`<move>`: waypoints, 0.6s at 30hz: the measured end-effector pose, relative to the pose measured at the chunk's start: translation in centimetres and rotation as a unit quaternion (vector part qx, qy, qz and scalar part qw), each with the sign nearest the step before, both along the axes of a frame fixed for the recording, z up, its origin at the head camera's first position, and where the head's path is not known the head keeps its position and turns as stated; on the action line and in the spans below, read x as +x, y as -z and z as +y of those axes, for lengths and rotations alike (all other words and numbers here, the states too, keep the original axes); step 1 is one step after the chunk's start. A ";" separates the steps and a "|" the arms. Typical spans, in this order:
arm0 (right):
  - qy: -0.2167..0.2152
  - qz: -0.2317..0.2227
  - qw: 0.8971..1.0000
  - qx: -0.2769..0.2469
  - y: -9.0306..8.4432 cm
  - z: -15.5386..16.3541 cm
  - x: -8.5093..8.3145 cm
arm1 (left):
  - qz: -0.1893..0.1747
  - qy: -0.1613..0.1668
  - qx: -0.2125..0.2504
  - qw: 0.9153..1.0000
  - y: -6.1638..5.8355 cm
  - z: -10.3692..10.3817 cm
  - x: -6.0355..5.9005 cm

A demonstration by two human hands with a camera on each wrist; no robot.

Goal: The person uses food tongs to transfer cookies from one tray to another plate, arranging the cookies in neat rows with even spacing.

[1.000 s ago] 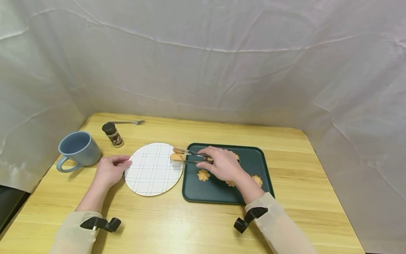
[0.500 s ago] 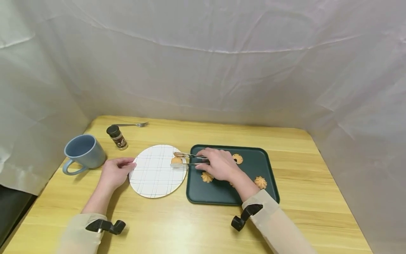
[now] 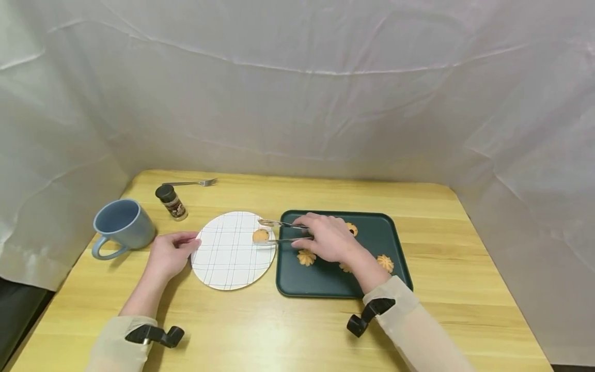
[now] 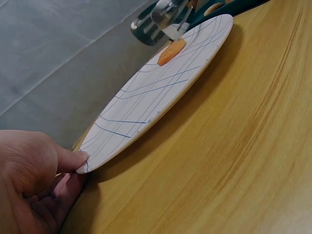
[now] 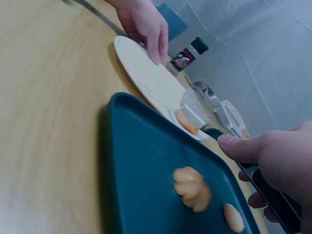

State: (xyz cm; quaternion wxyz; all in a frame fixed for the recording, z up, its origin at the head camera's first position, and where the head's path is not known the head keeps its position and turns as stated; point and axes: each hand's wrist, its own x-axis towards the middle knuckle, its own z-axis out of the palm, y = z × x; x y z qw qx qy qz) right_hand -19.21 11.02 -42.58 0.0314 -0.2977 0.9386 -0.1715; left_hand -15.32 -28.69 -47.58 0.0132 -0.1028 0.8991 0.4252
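My left hand pinches the left rim of a round white plate with a blue line pattern, thumb on top in the left wrist view. A round golden cookie lies near the plate's right edge. My right hand, over the tray, grips metal serving tongs that point left across the plate. The tongs' ends stand apart, one at the cookie's near side and the other beyond it. In the left wrist view, the cookie lies on the plate just below the tongs.
A dark green tray sits right of the plate, bearing several cookies, among them a flower-shaped cookie; my right hand partly covers others. At the left stand a blue-grey mug and a black-capped seasoning jar. A fork lies behind.
The cookie, tilted in the tongs at first, now lies flat on the plate. The tongs' ends have spread apart around it. My left hand stays at the plate's rim.
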 end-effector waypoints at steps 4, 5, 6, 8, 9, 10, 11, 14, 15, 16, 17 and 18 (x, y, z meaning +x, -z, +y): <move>0.010 -0.008 1.000 0.005 -0.8 1.6 0.1 | -0.002 0.000 0.001 1.000 0.2 0.1 0.3; 0.013 -0.010 1.000 0.005 -1.0 2.0 0.1 | -0.004 -0.001 -0.002 1.000 0.2 0.1 0.3; 0.016 -0.013 1.000 0.002 -1.2 2.5 0.1 | -0.004 -0.002 -0.003 1.000 0.2 0.1 0.4; 0.022 -0.014 1.000 -0.005 -1.5 3.4 0.1 | -0.003 -0.005 -0.007 1.000 0.2 0.0 0.4; 0.027 -0.014 0.999 -0.008 -1.7 3.9 0.2 | -0.001 -0.005 -0.009 1.000 0.1 -0.1 0.4; 0.033 -0.014 0.999 -0.013 -1.8 4.5 0.2 | -0.001 -0.005 -0.009 1.000 0.1 -0.1 0.4; 0.039 -0.012 0.999 -0.016 -1.9 5.0 0.3 | 0.000 -0.004 -0.009 1.000 0.1 0.0 0.3; 0.057 -0.006 0.998 -0.017 -2.1 6.8 0.5 | 0.003 0.001 -0.005 1.000 0.0 0.0 0.1; 0.060 -0.008 0.998 -0.019 -2.2 7.4 0.6 | 0.003 0.002 -0.005 1.000 0.1 0.0 0.1; 0.064 -0.006 0.998 -0.019 -2.3 8.0 0.8 | 0.002 0.002 -0.006 1.000 0.1 0.0 0.1; 0.067 -0.007 0.998 -0.020 -2.3 8.5 0.9 | 0.002 0.001 -0.009 1.000 0.1 0.0 0.0; 0.069 -0.007 0.997 -0.020 -2.3 9.1 1.0 | 0.002 0.000 -0.012 1.000 0.1 0.0 0.0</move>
